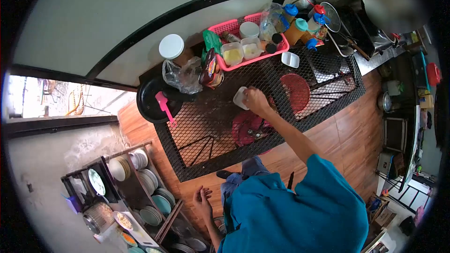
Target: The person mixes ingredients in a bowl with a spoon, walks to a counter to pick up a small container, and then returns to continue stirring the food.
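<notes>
My right hand point(256, 101) reaches over the black mesh table point(206, 133), fingers closed at the rim of a small white plastic container point(240, 98). Its far part is hidden by the fingers. Down by my side, my left hand point(202, 200) hangs with loosely curled fingers apart and nothing in them. Beyond the right hand stands a pink basket point(229, 67) holding two tubs of pale contents, a round white-lidded tub point(249, 29) and small jars. A white divided dish point(290, 59) lies just in front of the basket.
A black pan point(149, 98) with a pink spatula point(164, 105) sits at the table's left end, near a white-lidded jar point(171, 47). Squeeze bottles point(296, 32) crowd the back right. Racked plates point(161, 204) stand lower left. Red round objects point(295, 93) show through the mesh.
</notes>
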Motion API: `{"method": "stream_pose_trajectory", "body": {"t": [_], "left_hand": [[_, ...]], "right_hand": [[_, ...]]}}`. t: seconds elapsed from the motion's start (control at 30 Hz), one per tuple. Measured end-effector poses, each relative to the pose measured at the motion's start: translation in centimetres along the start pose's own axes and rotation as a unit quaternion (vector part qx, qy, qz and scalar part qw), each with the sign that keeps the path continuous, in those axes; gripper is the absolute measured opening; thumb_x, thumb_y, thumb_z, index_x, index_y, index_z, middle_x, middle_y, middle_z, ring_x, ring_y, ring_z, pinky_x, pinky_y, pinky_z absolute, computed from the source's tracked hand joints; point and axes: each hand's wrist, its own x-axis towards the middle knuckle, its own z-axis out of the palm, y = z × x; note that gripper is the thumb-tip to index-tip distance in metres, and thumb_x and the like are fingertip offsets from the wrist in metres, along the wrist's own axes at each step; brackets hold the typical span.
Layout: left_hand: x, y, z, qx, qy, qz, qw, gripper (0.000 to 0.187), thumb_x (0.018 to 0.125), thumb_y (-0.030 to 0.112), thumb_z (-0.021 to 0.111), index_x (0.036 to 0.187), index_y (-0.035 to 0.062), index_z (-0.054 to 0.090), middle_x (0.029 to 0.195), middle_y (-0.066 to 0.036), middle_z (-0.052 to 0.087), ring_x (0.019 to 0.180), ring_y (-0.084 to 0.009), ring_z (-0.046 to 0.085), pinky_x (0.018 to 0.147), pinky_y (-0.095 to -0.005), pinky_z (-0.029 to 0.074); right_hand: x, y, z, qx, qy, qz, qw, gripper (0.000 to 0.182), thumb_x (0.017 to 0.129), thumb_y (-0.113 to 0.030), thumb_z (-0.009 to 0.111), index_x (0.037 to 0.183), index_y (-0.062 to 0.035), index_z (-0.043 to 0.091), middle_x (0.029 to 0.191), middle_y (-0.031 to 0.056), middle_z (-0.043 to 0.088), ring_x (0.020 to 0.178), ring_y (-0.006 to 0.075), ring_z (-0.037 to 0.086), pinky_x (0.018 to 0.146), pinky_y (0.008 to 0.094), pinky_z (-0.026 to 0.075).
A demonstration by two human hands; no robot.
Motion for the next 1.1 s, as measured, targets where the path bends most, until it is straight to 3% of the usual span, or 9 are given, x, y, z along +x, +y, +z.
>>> {"method": "stream_pose_trajectory", "body": {"t": [0.07,0.2,0.27,0.4,0.53,0.73,0.87,0.93,1.1], "left_hand": [[0.2,0.6,-0.1,0.007,0.004,0.002,1.0,0.025,0.094,0.018,0.05,0.109,-0.0016,0.057,0.088,-0.011,0.064,0.074,-0.0183,0.064,0.061,-0.027,0.049],[1.0,-1.5,-1.1,-0.022,-0.011,0.021,0.999,0.03,0.095,0.02,0.05,0.111,-0.0046,0.055,0.086,-0.012,0.064,0.072,-0.0201,0.065,0.057,-0.0278,0.052],[1.0,-1.9,-0.9,-0.008,-0.027,0.024,0.999,0.026,0.094,0.018,0.049,0.107,-0.0036,0.056,0.084,-0.012,0.062,0.07,-0.0185,0.063,0.059,-0.025,0.049],[1.3,-1.4,0.1,0.0,-0.05,-0.016,0.999,0.029,0.094,0.022,0.05,0.108,-0.0029,0.054,0.084,-0.011,0.059,0.071,-0.0183,0.062,0.06,-0.0278,0.05],[1.6,-1.3,0.4,0.023,-0.044,0.023,0.998,0.025,0.094,0.021,0.052,0.106,-0.0003,0.056,0.084,-0.012,0.062,0.068,-0.0202,0.065,0.053,-0.0256,0.049],[0.8,-0.8,-0.4,-0.005,-0.023,0.023,0.999,0.027,0.094,0.018,0.05,0.107,-0.0043,0.056,0.085,-0.012,0.063,0.073,-0.0197,0.065,0.059,-0.0276,0.051],[-0.1,-0.9,-1.2,-0.004,0.004,-0.003,1.0,0.027,0.094,0.018,0.05,0.109,-0.003,0.057,0.087,-0.011,0.064,0.075,-0.0186,0.064,0.062,-0.0278,0.05],[-0.2,-0.8,-0.9,-0.015,0.003,-0.016,1.0,0.026,0.094,0.017,0.049,0.109,-0.003,0.056,0.088,-0.011,0.064,0.077,-0.0179,0.064,0.064,-0.0272,0.049],[-0.8,-0.2,-0.7,0.008,0.007,-0.005,1.0,0.023,0.094,0.015,0.049,0.108,-0.0017,0.057,0.088,-0.011,0.064,0.076,-0.0173,0.064,0.062,-0.0261,0.049]], "right_hand": [[0.9,-0.6,-0.9,0.003,-0.059,0.001,0.998,0.023,0.07,-0.016,0.067,0.085,0.0004,0.062,0.088,0.0236,0.059,0.081,0.0372,0.061,0.073,0.0445,0.05],[8.6,-0.3,-6.0,-0.002,0.255,-0.017,0.967,0.022,0.075,-0.019,0.064,0.089,-0.0017,0.063,0.095,0.0179,0.061,0.081,0.0357,0.061,0.07,0.0433,0.051],[13.8,3.6,-5.5,-0.2,0.008,0.133,0.971,0.022,0.079,-0.021,0.061,0.095,-0.0075,0.066,0.102,0.0122,0.062,0.092,0.0306,0.06,0.074,0.0434,0.048],[16.1,2.4,-6.2,-0.464,-0.055,0.037,0.884,0.021,0.084,-0.024,0.053,0.097,-0.0191,0.069,0.104,0.0041,0.064,0.105,0.0253,0.054,0.081,0.0414,0.04],[18.0,2.6,-5.5,-0.438,-0.056,0.054,0.896,0.021,0.086,-0.024,0.051,0.096,-0.0202,0.07,0.104,0.0041,0.064,0.105,0.0265,0.052,0.084,0.0437,0.035],[18.4,2.2,-7.3,-0.426,0.021,0.037,0.904,0.014,0.081,-0.022,0.056,0.085,-0.02,0.07,0.089,0.0022,0.069,0.075,0.0189,0.065,0.058,0.0376,0.044],[17.2,-1.6,-11.0,-0.232,0.094,0.071,0.966,0.019,0.08,-0.023,0.056,0.086,-0.0065,0.064,0.084,0.0163,0.066,0.078,0.0317,0.066,0.065,0.0431,0.052],[17.3,-1.3,-9.8,-0.193,0.139,-0.015,0.971,0.019,0.081,-0.02,0.054,0.081,-0.0023,0.061,0.077,0.0195,0.064,0.07,0.0348,0.065,0.062,0.0456,0.052],[17.9,-1.4,-4.6,-0.212,0.051,-0.1,0.971,0.018,0.082,-0.014,0.05,0.081,0.0015,0.059,0.074,0.0228,0.062,0.069,0.0376,0.064,0.06,0.0464,0.052]]}}
